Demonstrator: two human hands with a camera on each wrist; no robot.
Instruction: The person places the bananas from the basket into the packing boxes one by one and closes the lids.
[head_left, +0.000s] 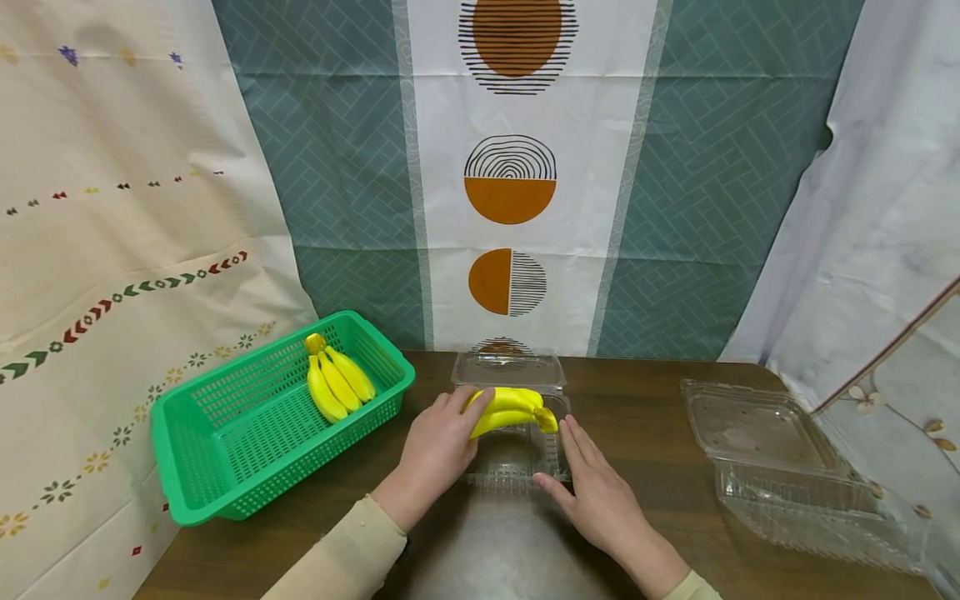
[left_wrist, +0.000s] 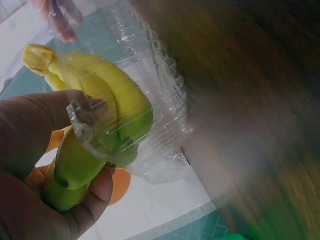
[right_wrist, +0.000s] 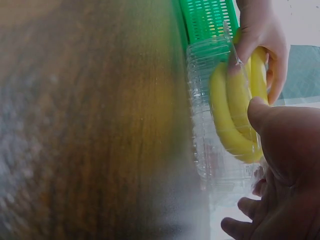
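Note:
A bunch of yellow bananas [head_left: 504, 410] is held by my left hand [head_left: 441, 437] at the mouth of a clear plastic clamshell box [head_left: 504, 462]. The thumb and fingers curl round the bananas' tip end, which looks greenish in the left wrist view, and the stem end points right. Part of the bunch [right_wrist: 227, 107] shows through the box wall in the right wrist view. My right hand [head_left: 600, 492] lies along the right side of the box, fingers fairly straight, thumb at the near right corner. The box's lid [head_left: 510, 369] stands folded back on the far side.
At the left, a green plastic basket [head_left: 262, 487] contains another banana bunch [head_left: 339, 385]. A second clear clamshell box [head_left: 802, 492] sits with its lid raised at the table's right. Patterned cloths [head_left: 345, 167] hang behind and beside the brown table [head_left: 645, 408].

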